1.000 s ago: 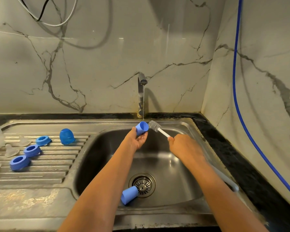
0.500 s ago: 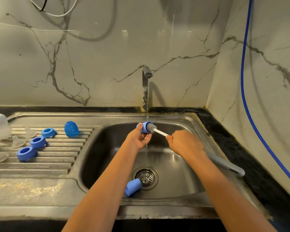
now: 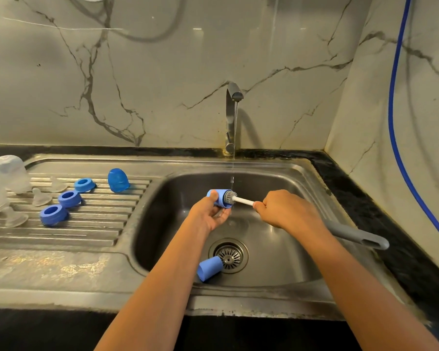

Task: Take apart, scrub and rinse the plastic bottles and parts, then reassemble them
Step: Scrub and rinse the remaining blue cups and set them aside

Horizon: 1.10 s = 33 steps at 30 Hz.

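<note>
Our left hand grips the blue cap — mouth facing three o'clock — while our right hand holds the bottle brush, bristles inside it.

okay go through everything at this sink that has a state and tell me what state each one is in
Tap: running, thin stream.
Blue cap in left hand: held sideways, brush head inside its mouth.
Brush: gripped by right hand.
Second blue cap: lying on its side by the drain.
Three blue rings: loose on the drainboard.
Blue dome cap: on the drainboard.
</note>
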### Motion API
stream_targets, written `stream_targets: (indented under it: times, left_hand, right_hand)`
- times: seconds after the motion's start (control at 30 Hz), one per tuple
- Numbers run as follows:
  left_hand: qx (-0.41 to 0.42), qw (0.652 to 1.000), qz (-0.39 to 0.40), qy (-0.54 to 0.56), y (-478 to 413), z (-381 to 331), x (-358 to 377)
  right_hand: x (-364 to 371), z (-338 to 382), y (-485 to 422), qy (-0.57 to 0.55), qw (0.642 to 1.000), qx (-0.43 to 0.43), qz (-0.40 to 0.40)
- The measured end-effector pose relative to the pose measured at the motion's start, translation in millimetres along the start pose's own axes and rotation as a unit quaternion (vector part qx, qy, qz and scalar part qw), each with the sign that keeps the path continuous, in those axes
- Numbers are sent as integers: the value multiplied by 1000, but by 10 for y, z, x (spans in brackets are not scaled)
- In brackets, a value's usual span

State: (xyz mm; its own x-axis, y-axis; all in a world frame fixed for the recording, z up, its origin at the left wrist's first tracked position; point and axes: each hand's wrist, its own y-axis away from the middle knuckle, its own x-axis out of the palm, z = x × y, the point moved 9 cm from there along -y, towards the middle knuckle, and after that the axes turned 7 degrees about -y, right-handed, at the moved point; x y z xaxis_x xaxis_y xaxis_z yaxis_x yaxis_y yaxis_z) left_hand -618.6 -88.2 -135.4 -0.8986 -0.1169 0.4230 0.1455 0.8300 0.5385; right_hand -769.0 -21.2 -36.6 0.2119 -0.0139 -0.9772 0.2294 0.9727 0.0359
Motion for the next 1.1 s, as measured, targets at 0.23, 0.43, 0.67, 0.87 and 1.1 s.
stream_targets:
  times: [0.23, 0.43, 0.67, 0.87, 1.1]
  left_hand:
    - [9, 999, 17, -35, 58, 88, 85]
    - [42, 999, 18, -22, 7, -97, 27]
    - [44, 996, 38, -64, -28, -29, 156]
    - [45, 999, 11, -22, -96, -74, 55]
    - [58, 997, 29, -37, -85, -108, 129]
  right_hand:
    - [251, 12, -19, -17, 997, 21, 74]
    - [151, -59, 1, -125, 985, 27, 114]
    - [327, -110, -75, -93, 988, 67, 106]
    - [320, -99, -30, -153, 977, 49, 143]
    - [256, -177, -33, -183, 971, 85, 124]
